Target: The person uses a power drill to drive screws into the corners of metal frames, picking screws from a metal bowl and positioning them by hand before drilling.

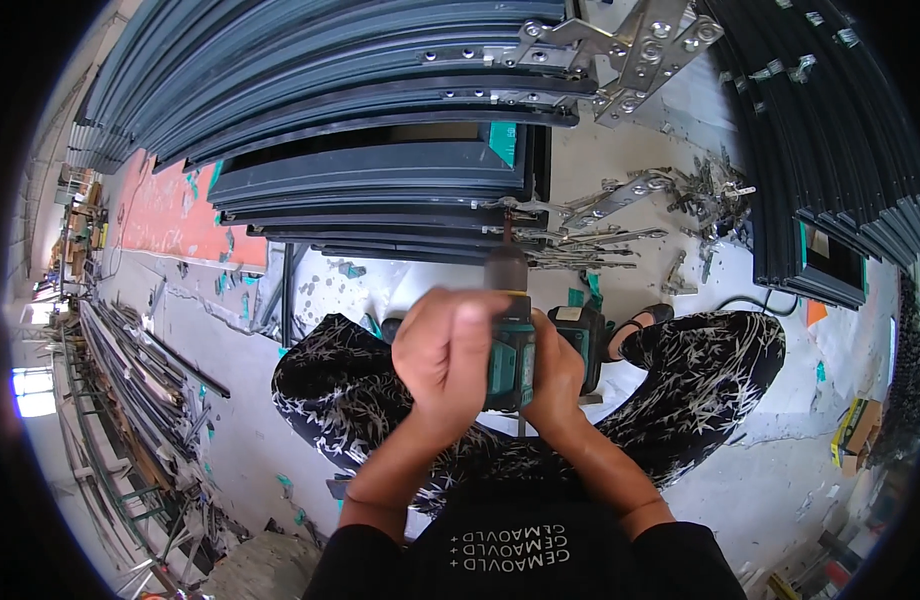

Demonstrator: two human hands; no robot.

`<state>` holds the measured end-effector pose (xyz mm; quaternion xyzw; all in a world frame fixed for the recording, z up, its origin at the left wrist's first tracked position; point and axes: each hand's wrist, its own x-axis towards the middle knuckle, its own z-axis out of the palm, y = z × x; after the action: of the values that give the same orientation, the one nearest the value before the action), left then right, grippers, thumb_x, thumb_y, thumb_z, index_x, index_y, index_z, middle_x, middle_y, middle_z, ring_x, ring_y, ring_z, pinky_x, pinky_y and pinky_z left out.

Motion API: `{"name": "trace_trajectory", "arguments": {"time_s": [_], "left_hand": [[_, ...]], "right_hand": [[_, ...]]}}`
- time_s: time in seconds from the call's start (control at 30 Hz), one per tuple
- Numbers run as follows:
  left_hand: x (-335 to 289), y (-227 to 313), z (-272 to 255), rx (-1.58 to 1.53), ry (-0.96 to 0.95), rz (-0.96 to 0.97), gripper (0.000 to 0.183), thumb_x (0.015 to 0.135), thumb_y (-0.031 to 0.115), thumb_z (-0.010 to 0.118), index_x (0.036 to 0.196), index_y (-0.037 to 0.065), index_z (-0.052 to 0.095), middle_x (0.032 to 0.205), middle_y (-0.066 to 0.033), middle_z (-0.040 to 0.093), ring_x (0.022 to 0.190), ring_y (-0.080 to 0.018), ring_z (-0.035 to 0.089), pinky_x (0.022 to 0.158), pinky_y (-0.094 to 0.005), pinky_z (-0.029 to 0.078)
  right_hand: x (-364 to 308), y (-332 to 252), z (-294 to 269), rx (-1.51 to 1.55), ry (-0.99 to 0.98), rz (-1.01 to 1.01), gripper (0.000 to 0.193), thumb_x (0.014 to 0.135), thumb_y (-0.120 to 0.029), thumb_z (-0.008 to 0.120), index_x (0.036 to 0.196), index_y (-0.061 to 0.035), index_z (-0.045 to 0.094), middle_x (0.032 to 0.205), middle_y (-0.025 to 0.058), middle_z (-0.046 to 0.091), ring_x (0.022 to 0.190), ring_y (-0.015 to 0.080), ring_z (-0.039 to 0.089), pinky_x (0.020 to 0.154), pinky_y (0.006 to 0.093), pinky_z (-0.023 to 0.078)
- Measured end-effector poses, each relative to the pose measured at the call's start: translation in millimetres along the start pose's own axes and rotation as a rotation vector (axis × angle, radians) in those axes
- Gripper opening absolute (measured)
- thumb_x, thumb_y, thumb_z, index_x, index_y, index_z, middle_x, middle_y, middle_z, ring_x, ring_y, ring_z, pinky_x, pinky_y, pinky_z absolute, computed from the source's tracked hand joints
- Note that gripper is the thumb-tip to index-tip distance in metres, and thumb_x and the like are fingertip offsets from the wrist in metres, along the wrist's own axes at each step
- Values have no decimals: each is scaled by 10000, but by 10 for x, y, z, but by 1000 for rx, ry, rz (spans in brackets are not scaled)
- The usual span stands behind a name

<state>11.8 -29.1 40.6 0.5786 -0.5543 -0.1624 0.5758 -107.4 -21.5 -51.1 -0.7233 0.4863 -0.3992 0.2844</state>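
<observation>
Your right hand (pixel 557 372) was closed around the drill (pixel 508 365), while your left hand (pixel 442 352) curled against its other side, blurred, so I couldn't tell whether it truly gripped; the pairing probably steadied the tool. The bit (pixel 508 228) pointed straight ahead of both hands toward the dark frames (pixel 370 175), likely stacked to bring their ends within reach. Ahead-right, metal hinges (pixel 620 197) crowded those edges; ahead-left of your left hand, pale floor (pixel 375 290) offered some room.
</observation>
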Motion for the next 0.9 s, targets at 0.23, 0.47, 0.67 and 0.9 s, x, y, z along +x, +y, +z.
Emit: {"name": "trace_trajectory", "arguments": {"time_s": [0.23, 0.47, 0.67, 0.9], "left_hand": [[765, 380, 661, 506, 39, 656, 265, 687, 222, 796, 770, 59, 605, 622, -56, 484, 522, -239, 484, 463, -324, 389], [900, 365, 771, 462, 109, 601, 281, 680, 242, 783, 702, 88, 549, 611, -45, 487, 536, -241, 505, 466, -337, 397], [1044, 268, 460, 333, -12, 310, 267, 767, 223, 730, 695, 51, 538, 587, -41, 474, 511, -144, 432, 471, -299, 362], [903, -549, -360, -69, 138, -301, 315, 884, 231, 679, 669, 66, 517, 617, 88, 404, 575, -19, 287, 508, -210, 240]], "right_hand": [[-164, 112, -41, -1, -25, -95, 487, 701, -74, 646, 1167, 11, 531, 756, 150, 605, 697, 342, 598, 595, 419, 467], [-478, 277, 14, 231, -129, 71, 579, 678, -167, 768, 1178, -9, 523, 836, 156, 669, 715, 341, 658, 633, 390, 516], [-697, 423, 82, 422, -275, 229, 267, 900, -149, 583, 1130, -16, 557, 897, 82, 653, 747, 154, 638, 661, 272, 535], [-719, 519, 6, 357, -185, 150, 394, 826, -137, 636, 1186, -12, 537, 882, 110, 652, 757, 227, 640, 677, 313, 521]]}}
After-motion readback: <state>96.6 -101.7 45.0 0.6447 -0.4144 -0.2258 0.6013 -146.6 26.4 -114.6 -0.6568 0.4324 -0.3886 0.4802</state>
